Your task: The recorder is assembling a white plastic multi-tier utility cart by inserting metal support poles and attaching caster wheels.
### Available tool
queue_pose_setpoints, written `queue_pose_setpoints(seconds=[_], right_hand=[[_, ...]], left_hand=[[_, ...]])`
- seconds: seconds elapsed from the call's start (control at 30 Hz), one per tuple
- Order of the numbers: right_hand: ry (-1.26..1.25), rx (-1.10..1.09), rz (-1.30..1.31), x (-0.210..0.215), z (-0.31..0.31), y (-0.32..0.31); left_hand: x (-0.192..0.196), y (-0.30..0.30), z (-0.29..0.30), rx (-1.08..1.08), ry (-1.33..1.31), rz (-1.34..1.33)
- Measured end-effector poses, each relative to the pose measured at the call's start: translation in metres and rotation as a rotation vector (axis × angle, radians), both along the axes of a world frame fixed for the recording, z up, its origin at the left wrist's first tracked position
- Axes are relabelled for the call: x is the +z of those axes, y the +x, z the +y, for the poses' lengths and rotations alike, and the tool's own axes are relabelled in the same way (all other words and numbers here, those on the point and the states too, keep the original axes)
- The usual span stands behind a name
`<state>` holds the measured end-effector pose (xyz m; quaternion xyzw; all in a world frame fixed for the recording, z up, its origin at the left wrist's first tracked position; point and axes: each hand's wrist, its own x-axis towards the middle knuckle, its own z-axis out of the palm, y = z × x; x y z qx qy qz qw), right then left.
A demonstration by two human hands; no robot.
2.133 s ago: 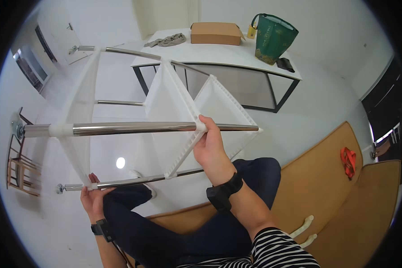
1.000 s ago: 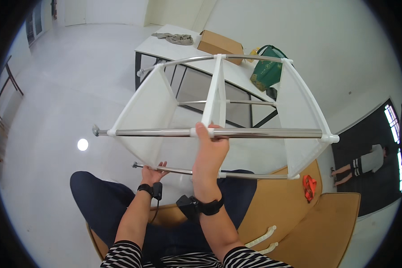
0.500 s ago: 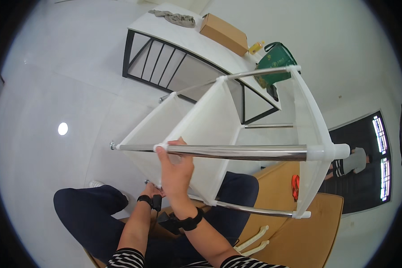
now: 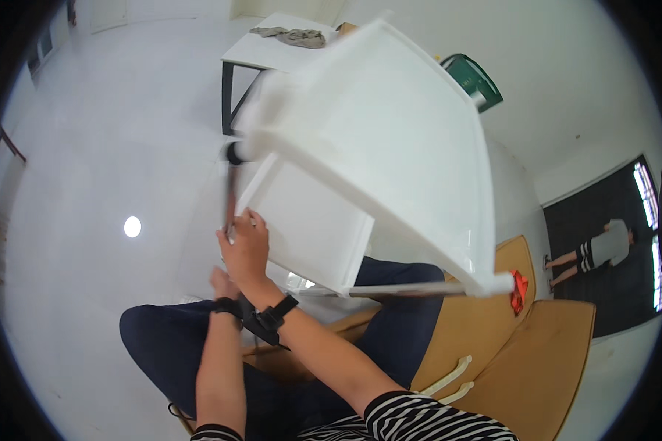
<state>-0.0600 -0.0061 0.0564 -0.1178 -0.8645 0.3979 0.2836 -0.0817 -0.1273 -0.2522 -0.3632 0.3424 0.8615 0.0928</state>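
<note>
While gripping metal rod (image 4: pixel 230 195), smooth white plastic rack (image 4: pixel 390 147)

Right hand (image 4: pixel 246 246) grips metal rod (image 4: pixel 230 195) — white shelf rack (image 4: pixel 390 154) tilted overhead.

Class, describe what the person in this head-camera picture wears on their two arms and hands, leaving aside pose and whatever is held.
Both forearms are bare below black-and-white striped sleeves. Each wrist carries a black band: one on the left wrist, a wider strapped one on the right wrist. The left hand and right hand wear no gloves.

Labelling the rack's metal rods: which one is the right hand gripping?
The near-upright rod at the rack's left edge, in the right hand; the other rod lies level, ungripped.
</note>
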Motion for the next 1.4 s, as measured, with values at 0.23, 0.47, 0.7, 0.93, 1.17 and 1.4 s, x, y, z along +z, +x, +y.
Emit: queue_pose_setpoints(seconds=[0.23, 0.47, 0.7, 0.93, 1.17, 1.4], right_hand=[[0.175, 0.161, 0.0, -0.039, 0.022, 0.033], [-0.272, 0.726, -0.482, 0.059, 0.139, 0.188], [-0.112, -0.593, -0.486, 0.016, 0.365, 0.436], [0.06, -0.473, -1.237, -0.084, 0.42, 0.676], [-0.841, -0.754, -0.686, -0.101, 0.391, 0.628], [-0.858, -0.708, -0.428, -0.145, 0.445, 0.641]], left_hand=[[0.331, -0.008, 0.018, -0.063, -0.375, 0.765], [0.394, 0.001, 0.029, -0.541, -0.586, 1.371], [0.391, -0.009, 0.062, -0.238, -0.458, 1.038], [0.389, 0.005, 0.071, -0.145, -0.641, 0.91], [0.416, 0.038, 0.074, -0.234, -0.667, 1.228], [0.439, 0.042, 0.075, -0.187, -0.651, 1.206]])
